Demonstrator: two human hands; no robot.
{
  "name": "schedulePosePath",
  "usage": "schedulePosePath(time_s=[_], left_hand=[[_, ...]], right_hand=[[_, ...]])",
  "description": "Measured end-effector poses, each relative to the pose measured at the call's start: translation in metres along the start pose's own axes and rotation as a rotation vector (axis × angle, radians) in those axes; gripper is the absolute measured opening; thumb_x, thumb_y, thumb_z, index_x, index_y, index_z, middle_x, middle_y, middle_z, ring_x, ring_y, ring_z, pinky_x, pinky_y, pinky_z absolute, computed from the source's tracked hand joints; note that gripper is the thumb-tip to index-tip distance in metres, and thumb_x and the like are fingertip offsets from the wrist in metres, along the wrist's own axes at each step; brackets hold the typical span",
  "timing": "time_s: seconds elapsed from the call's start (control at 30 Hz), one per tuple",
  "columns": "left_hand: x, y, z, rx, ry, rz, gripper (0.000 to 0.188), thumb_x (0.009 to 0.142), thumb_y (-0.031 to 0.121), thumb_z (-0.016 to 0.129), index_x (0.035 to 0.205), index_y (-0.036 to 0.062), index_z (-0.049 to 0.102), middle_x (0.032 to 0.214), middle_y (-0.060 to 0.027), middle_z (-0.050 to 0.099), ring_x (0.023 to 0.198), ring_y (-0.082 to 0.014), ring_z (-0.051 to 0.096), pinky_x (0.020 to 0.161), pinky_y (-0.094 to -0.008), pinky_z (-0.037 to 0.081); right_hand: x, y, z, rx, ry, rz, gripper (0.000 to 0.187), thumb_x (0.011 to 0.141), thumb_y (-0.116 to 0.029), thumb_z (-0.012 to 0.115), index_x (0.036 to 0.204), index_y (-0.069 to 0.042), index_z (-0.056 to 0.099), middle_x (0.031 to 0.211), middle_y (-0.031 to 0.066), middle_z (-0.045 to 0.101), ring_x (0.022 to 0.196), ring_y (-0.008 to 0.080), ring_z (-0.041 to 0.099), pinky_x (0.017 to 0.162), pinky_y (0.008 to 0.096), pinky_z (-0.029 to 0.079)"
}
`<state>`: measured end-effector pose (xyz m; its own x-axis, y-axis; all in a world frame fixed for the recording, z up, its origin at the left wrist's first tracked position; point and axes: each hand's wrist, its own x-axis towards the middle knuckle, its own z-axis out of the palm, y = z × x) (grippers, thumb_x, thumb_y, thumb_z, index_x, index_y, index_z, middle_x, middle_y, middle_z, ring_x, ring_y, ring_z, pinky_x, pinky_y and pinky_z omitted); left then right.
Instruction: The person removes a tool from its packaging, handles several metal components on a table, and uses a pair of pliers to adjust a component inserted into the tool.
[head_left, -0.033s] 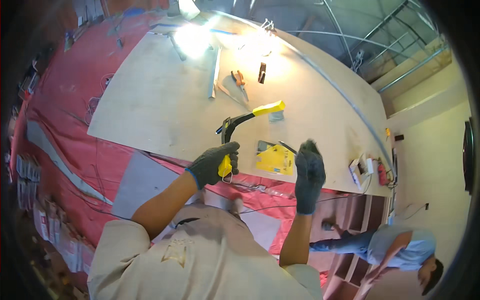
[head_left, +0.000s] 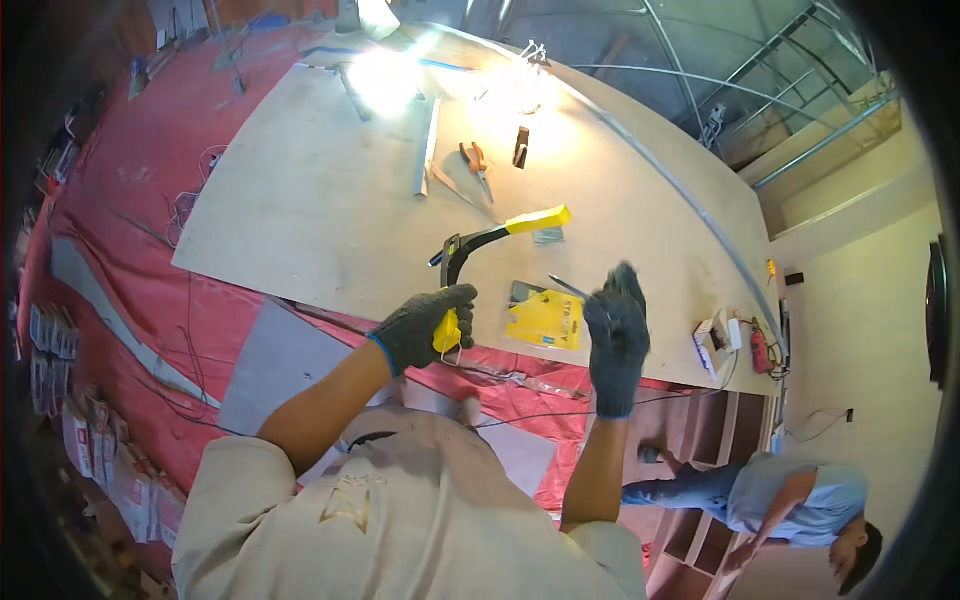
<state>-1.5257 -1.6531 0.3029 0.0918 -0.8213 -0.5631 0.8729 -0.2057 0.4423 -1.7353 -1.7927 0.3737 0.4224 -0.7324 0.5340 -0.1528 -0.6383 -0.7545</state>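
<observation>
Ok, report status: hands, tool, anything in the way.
Left hand gripping yellow-black tool. Right hand: slim rod alongside, grip unclear. Yellow card on board between hands.

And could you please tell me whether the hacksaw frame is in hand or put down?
The hacksaw frame is in hand: the left hand wraps its yellow handle. Whether it also touches the pale board cannot be told.

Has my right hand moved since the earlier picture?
Yes, slightly: your right hand now sits farther up the picture, judged against the yellow package lying on the table.
</observation>
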Motion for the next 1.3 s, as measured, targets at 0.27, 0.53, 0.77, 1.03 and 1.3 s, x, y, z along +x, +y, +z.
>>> schedulePosePath(time_s=[0.27, 0.53, 0.77, 1.03, 1.3], left_hand=[[-0.022, 0.02, 0.014, 0.278, -0.007, -0.005, 0.032, 0.095, 0.037, 0.064, 0.098, 0.0059, 0.059, 0.068, 0.0019, 0.054, 0.054, -0.0101, 0.053, 0.048, -0.0267, 0.045], [-0.03, 0.011, 0.023, 0.157, -0.16, 0.016, 0.067, 0.096, 0.063, 0.047, 0.116, -0.0001, 0.058, 0.067, 0.0013, 0.053, 0.05, -0.0089, 0.05, 0.045, -0.0247, 0.043], [-0.018, 0.001, 0.038, 0.313, -0.176, 0.107, 0.063, 0.097, 0.06, 0.049, 0.114, 0.0009, 0.06, 0.064, 0.0005, 0.051, 0.041, -0.0093, 0.047, 0.036, -0.0243, 0.039], [-0.009, -0.007, 0.051, 0.327, -0.185, 0.053, 0.057, 0.097, 0.057, 0.051, 0.108, 0.0023, 0.063, 0.064, -0.0023, 0.056, 0.042, -0.0116, 0.05, 0.036, -0.026, 0.039], [-0.003, -0.025, 0.061, 0.438, -0.152, 0.003, 0.056, 0.096, 0.059, 0.051, 0.097, 0.005, 0.063, 0.066, -0.005, 0.058, 0.043, -0.0151, 0.053, 0.035, -0.0285, 0.041]], right_hand=[[0.043, 0.036, 0.007, 0.156, -0.51, 0.277, 0.007, 0.086, -0.006, 0.068, 0.092, -0.003, 0.065, 0.094, 0.0134, 0.066, 0.088, 0.0286, 0.065, 0.08, 0.0402, 0.053], [0.044, -0.079, -0.013, -0.486, -0.373, -0.573, 0.014, 0.092, -0.009, 0.056, 0.101, -0.007, 0.066, 0.104, 0.0123, 0.065, 0.101, 0.0339, 0.063, 0.093, 0.0442, 0.05], [0.036, -0.097, -0.058, 0.004, -0.055, -0.4, 0.016, 0.089, -0.011, 0.061, 0.102, -0.002, 0.062, 0.111, 0.0161, 0.066, 0.097, 0.0281, 0.067, 0.078, 0.0382, 0.054], [0.004, -0.026, -0.019, 0.55, -0.483, 0.58, 0.013, 0.089, -0.006, 0.066, 0.095, 0.005, 0.067, 0.076, 0.0074, 0.065, 0.065, 0.0146, 0.064, 0.061, 0.0282, 0.053], [0.009, 0.009, -0.001, 0.542, -0.589, 0.721, 0.02, 0.091, -0.018, 0.069, 0.095, 0.001, 0.071, 0.075, 0.0036, 0.065, 0.057, 0.0102, 0.06, 0.052, 0.0247, 0.05]])
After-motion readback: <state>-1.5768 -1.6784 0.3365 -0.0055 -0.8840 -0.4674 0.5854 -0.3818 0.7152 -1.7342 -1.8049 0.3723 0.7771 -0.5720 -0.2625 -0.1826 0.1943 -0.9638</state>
